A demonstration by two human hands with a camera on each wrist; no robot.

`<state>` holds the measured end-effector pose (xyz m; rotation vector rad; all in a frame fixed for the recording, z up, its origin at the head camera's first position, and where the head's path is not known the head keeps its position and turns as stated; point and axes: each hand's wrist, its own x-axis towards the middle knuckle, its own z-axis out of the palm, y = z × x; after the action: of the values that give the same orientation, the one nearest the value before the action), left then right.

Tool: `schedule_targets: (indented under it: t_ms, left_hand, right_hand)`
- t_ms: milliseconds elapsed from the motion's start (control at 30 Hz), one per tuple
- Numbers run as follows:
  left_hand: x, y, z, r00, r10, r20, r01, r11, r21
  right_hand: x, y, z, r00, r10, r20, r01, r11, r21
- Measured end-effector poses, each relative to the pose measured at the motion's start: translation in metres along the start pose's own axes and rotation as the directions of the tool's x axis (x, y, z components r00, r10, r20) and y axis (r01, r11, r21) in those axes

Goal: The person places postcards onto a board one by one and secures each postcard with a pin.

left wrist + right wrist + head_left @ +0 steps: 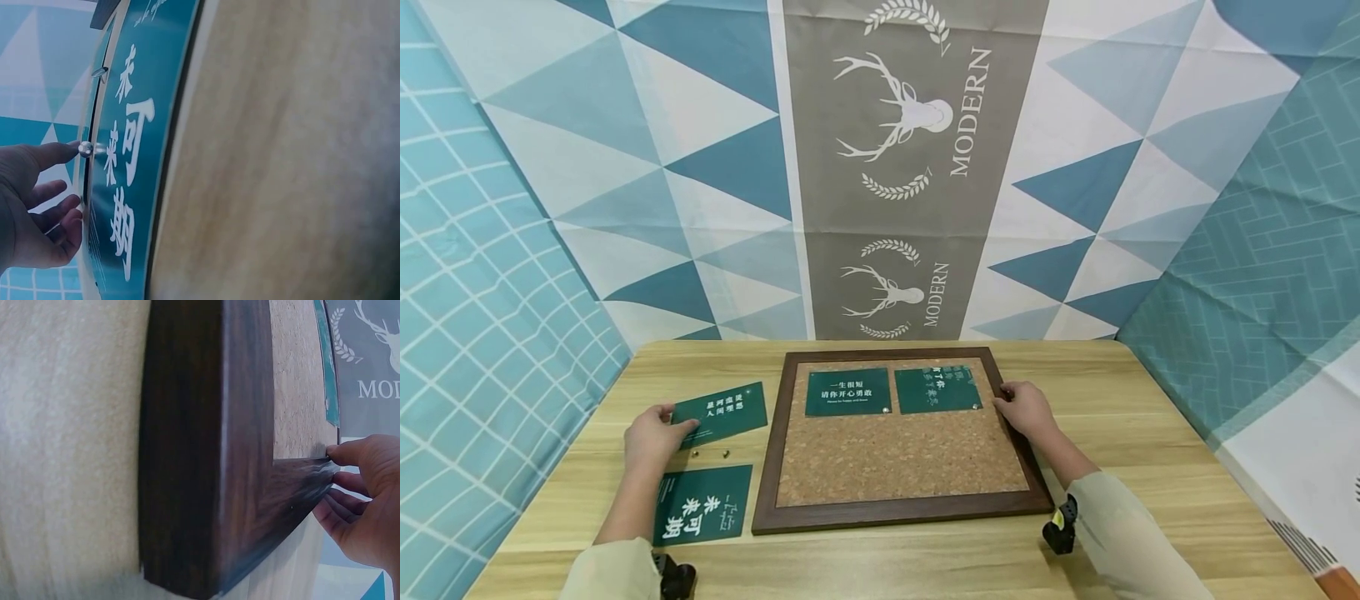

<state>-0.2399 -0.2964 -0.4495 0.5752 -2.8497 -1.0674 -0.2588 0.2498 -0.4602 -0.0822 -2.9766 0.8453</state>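
Observation:
Toward the left, my left hand (651, 437) pinches the left end of a green card (733, 410) with white characters, its thumb on the card's face. My right hand (1026, 408) grips the right side of a cork board's dark wooden frame (891, 506), thumb on top and fingers at the outer edge; the right wrist view shows this hold on the frame (250, 425). Two green cards lie side by side on the upper cork: a left card (848, 405) and a right card (925, 402), each with a pin near its lower right corner.
Another green card (703, 504) lies on the table left of the board, its large characters turned sideways. Between it and the pinched card sit two small metal pushpins (726, 454). A patterned cloth wall (917, 208) rises behind the wooden table (865, 571).

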Motion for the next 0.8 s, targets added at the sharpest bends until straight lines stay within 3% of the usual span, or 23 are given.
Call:
schedule_targets:
  t_ms: [233,800]
  left_hand:
    - [0.003,0.001,0.001,1.000,0.009,-0.010,-0.008,0.997,0.077]
    - [0.005,0.010,-0.002,0.997,-0.063,0.053,0.059,0.996,0.067]
  right_hand:
    - [-0.001,-0.003,-0.001,1.000,-0.001,0.013,0.001,1.000,-0.002]
    - [-0.001,-0.004,-0.003,1.000,0.005,0.022,-0.005,1.000,-0.012]
